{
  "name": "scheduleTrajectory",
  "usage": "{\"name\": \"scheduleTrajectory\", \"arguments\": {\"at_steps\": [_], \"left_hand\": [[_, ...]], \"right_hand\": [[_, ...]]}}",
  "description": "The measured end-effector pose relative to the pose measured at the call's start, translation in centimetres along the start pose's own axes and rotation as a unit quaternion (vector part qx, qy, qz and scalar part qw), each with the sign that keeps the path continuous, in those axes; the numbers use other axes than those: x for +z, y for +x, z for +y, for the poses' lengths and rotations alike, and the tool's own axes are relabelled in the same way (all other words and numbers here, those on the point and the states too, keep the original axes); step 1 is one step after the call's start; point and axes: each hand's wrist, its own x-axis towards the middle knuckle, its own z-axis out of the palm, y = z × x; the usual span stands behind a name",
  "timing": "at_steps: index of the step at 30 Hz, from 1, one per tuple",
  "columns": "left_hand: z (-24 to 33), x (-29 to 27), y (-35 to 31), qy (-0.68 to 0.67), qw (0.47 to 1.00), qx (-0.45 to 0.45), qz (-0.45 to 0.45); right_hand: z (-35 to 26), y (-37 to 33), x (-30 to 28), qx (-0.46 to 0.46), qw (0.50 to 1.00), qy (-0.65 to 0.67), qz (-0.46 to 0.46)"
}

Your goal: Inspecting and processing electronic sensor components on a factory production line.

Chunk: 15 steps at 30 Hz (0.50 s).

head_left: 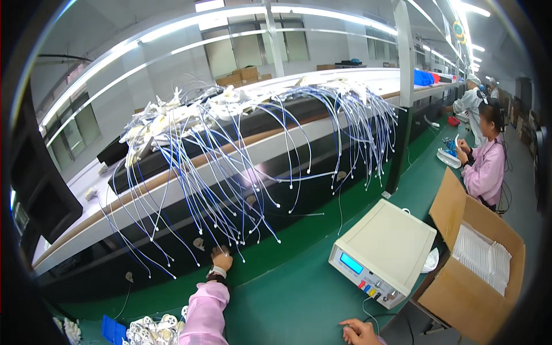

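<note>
Head view: cables (192,183) are seen hanging just above the left grip (222,259), whose closure cannot be told; right grip (357,332) held loosely apart. Tangling could be caused by tugging.

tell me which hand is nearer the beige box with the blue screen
Right. The right hand is just in front of the beige box; the left hand is farther off to its left.

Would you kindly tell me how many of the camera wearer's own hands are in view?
2: the left hand is by the hanging cables; the right hand is at the picture's lower edge, near the beige instrument.
</note>
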Motion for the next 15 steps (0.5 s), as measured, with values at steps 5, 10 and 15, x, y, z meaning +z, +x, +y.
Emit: {"name": "scheduleTrajectory", "arguments": {"at_steps": [5, 10, 15], "left_hand": [[4.1, -13.3, -6.9, -0.369, 0.929, 0.018, 0.032], [9.8, -23.2, -20.4, -0.420, 0.905, 0.002, -0.070], [15.4, -26.9, -30.1, -0.479, 0.852, -0.085, -0.192]], "right_hand": [[-0.9, 1.0, -0.5, 0.063, 0.996, 0.045, -0.043], [-2.1, 1.5, 0.2, 0.007, 0.985, -0.008, -0.170], [-3.3, 2.9, 3.1, -0.055, 0.948, 0.009, -0.314]]}}
